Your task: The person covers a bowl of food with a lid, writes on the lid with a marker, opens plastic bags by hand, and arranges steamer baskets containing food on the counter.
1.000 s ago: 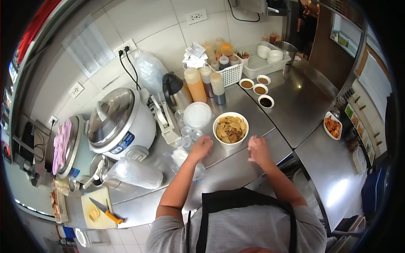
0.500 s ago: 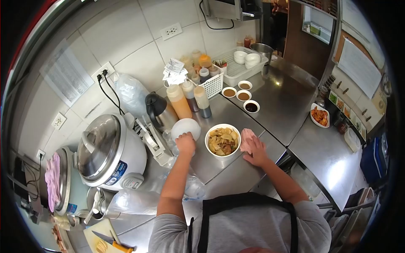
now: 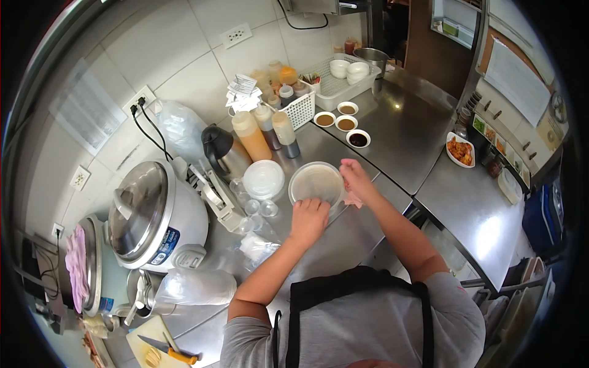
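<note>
Translucent-lidded round white bowl (image 3: 316, 178) stands on the stainless-steel counter (image 3: 343, 239), directly in front of the person, with a faint brownish tint showing through its cover. The left hand (image 3: 311, 216) lies on the near side of the cover, its fingers bent over the rim and bunched close together; its thumb is hidden, so whether that grip pinches anything is impossible to say. The right hand (image 3: 357, 179) is curled at the right side of the rim, its grip narrow, though what it encloses is unclear. A crumpled pink cloth (image 3: 353, 200) shows just below that hand, beside the bowl. Left of the bowl sits a round white plastic lid (image 3: 264, 179), with small clear plastic cups (image 3: 268, 208) near it. Beyond stands a squeeze bottle of orange sauce (image 3: 253, 138), and farther right are four small white sauce dishes (image 3: 358, 139).
</note>
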`<state>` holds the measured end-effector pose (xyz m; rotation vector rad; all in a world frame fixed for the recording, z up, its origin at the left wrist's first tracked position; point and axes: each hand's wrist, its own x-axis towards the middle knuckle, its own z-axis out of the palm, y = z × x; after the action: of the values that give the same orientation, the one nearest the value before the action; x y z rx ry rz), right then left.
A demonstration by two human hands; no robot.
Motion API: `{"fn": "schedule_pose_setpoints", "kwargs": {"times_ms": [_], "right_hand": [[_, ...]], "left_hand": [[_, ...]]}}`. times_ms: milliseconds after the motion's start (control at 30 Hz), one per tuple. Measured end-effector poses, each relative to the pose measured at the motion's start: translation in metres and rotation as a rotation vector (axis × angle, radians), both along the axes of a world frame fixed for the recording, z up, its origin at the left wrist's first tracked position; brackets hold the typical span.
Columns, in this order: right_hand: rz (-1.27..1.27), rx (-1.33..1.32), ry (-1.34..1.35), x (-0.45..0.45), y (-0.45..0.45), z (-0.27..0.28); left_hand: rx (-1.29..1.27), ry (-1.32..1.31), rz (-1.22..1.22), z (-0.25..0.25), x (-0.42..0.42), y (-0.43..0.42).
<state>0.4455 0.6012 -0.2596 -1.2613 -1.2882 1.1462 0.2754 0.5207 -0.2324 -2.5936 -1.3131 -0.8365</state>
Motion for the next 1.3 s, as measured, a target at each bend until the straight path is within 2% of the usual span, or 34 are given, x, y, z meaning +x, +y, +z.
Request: {"fn": "schedule_pose_setpoints", "kwargs": {"times_ms": [67, 133, 233, 333, 433, 533, 633, 767, 933, 1033, 1133, 1300], "right_hand": [[0.027, -0.003, -0.267, -0.005, -0.001, 0.002], [0.019, 0.043, -0.342, -0.009, 0.002, 0.003], [-0.043, 0.109, -0.434, -0.015, 0.01, 0.001], [-0.079, 0.127, -0.526, -0.023, 0.012, 0.003], [-0.058, 0.132, -0.607, -0.027, 0.011, 0.005], [-0.053, 0.11, -0.58, -0.026, 0.013, 0.001], [-0.06, 0.08, -0.403, -0.023, 0.024, -0.009], [-0.038, 0.062, -0.209, -0.018, 0.045, -0.029], [0.024, -0.013, -0.466, -0.021, 0.024, -0.006], [0.039, 0.031, -0.479, -0.024, 0.024, -0.011], [0.087, 0.027, -0.492, -0.027, 0.025, -0.003], [0.099, -0.054, -0.484, -0.027, 0.021, 0.009]], "left_hand": [[-0.021, 0.019, 0.009, -0.01, 0.002, 0.002], [-0.043, -0.008, 0.022, -0.019, 0.001, 0.007], [-0.105, -0.179, -0.013, -0.013, -0.008, 0.01], [-0.072, -0.44, 0.197, -0.028, -0.012, 0.02], [-0.017, -0.684, 0.307, -0.046, -0.012, 0.033], [-0.127, -0.73, 0.209, -0.05, -0.013, 0.033], [-0.106, -0.531, 0.174, -0.038, -0.013, 0.023], [-0.069, -0.444, 0.094, -0.034, -0.009, 0.014], [-0.155, -0.501, 0.054, -0.027, 0.004, -0.008], [-0.286, -0.778, -0.002, -0.027, 0.001, -0.003], [-0.683, -1.349, -0.145, -0.019, -0.001, -0.002], [-0.908, -1.649, -0.258, -0.005, -0.001, -0.01]]}}
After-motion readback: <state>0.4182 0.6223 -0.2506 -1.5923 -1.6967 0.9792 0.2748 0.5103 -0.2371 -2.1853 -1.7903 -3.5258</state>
